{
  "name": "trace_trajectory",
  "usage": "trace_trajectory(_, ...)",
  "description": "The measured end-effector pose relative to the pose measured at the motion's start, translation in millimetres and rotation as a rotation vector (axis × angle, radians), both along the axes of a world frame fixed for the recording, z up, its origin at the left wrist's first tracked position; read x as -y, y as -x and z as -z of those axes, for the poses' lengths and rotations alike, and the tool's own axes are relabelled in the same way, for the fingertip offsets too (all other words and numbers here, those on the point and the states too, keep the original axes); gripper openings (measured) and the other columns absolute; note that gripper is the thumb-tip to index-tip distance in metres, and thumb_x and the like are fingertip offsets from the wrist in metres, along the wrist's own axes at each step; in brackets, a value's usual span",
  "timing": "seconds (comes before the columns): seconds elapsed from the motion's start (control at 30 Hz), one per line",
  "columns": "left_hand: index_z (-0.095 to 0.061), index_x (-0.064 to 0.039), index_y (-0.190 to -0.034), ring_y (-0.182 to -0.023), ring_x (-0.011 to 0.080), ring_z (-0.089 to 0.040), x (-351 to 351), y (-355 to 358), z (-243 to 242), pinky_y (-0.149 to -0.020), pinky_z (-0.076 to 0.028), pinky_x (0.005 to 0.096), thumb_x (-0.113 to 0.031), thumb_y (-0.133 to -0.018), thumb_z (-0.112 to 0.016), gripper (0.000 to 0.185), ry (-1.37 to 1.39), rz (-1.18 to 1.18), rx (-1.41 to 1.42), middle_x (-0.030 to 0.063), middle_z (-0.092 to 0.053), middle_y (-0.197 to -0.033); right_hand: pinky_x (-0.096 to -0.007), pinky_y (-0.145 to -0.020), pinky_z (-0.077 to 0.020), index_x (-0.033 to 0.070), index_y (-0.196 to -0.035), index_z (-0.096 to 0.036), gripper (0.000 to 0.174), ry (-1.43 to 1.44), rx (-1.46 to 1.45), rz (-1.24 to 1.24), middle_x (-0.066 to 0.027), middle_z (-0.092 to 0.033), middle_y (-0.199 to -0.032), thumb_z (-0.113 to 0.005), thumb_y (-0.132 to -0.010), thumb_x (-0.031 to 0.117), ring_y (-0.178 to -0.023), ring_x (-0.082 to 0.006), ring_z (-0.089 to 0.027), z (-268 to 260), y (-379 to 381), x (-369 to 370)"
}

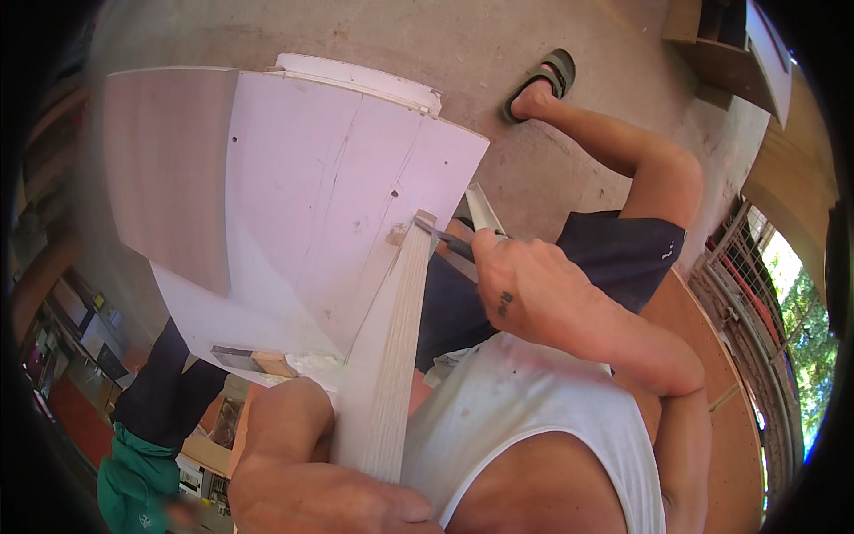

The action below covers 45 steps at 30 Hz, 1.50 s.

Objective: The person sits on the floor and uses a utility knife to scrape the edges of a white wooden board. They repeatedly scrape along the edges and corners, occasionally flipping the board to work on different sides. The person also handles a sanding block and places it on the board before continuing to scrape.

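Note:
A narrow board (395, 360) with a pale wood-grain edge runs from the bottom of the view up to the right side of a white panel (293, 180). My left hand (353, 500) grips the board's near part, its fingers curled over the edge. In my right hand (517, 274) is a bladed hand tool (459, 247) with a dark handle. The tool's metal tip touches the far end of the board, by a small edge piece there. My right fingers hide much of the handle, so its exact kind is unclear.
A brown wood-grain panel (170, 173) lies on the white panel's left side. White strips (360, 80) stick out at its far edge. A sandal (564, 70) is on my foot on the concrete floor (467, 33). Another person in green (137, 460) stands at lower left. Cabinet parts (727, 67) stand at upper right.

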State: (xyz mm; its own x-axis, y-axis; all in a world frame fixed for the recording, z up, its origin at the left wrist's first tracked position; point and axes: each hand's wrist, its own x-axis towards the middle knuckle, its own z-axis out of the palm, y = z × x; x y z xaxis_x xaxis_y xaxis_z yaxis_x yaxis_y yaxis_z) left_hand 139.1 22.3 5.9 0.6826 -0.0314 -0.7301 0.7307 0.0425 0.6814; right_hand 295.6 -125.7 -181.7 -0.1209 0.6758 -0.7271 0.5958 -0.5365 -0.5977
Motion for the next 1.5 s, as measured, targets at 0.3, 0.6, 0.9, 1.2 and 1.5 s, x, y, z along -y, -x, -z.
trace_trajectory(0.3, -0.035, -0.015, -0.051, -0.045, 0.0143, -0.040, -6, -28, 0, -0.047, -0.026, 0.0344, -0.021, -0.052, -0.059, 0.025, -0.211, 0.029, 0.003, -0.0037, -0.031, -0.053, -0.0569, -0.061, -0.0517, -0.005, -0.089, -0.047, 0.012, -0.018, 0.043, 0.028, -0.0286, -0.063, -0.069, -0.057, -0.084, -0.003, -0.066, -0.0504, -0.064, 17, 1, 24)
trace_trajectory(0.6, -0.036, -0.014, -0.049, -0.046, 0.0181, -0.039, -7, -31, 8, -0.052, -0.024, 0.0388, -0.030, -0.045, -0.053, 0.023, -0.246, 0.055, 0.230, -0.0033, -0.034, -0.052, -0.0569, -0.061, -0.0521, -0.004, -0.091, -0.044, 0.015, -0.056, 0.127, 0.022, -0.0272, -0.063, -0.068, -0.058, -0.084, -0.002, -0.065, -0.0493, -0.064, 28, 6, 42)
trace_trajectory(0.9, -0.040, -0.012, -0.050, -0.046, 0.0174, -0.043, -11, -34, 14, -0.051, -0.033, 0.0393, -0.030, -0.044, -0.050, 0.020, 0.020, 0.118, 0.246, -0.0013, -0.037, -0.053, -0.0574, -0.063, -0.0531, -0.003, -0.093, -0.046, 0.014, -0.070, 0.124, 0.057, -0.0272, -0.064, -0.070, -0.056, -0.085, -0.001, -0.067, -0.0488, -0.066, 30, 10, 50)
trace_trajectory(1.2, -0.042, -0.011, -0.050, -0.044, 0.0162, -0.045, -8, -19, 28, -0.048, -0.033, 0.0397, -0.028, -0.043, -0.045, 0.019, 0.043, 0.023, 0.776, -0.0001, -0.039, -0.054, -0.0553, -0.062, -0.0532, -0.003, -0.094, -0.047, 0.019, -0.083, 0.115, 0.069, -0.0265, -0.065, -0.071, -0.062, -0.083, 0.000, -0.068, -0.0476, -0.066, 37, 9, 52)
trace_trajectory(1.5, -0.044, -0.008, -0.049, -0.043, 0.0151, -0.045, -11, -25, 29, -0.048, -0.034, 0.0372, -0.022, -0.051, -0.051, 0.016, 0.049, 0.079, 0.812, 0.0004, -0.039, -0.053, -0.0543, -0.063, -0.0542, -0.002, -0.107, -0.053, 0.023, -0.109, 0.008, 0.018, -0.0261, -0.065, -0.071, -0.059, -0.085, -0.002, -0.069, -0.0472, -0.067, 15, -4, 25)
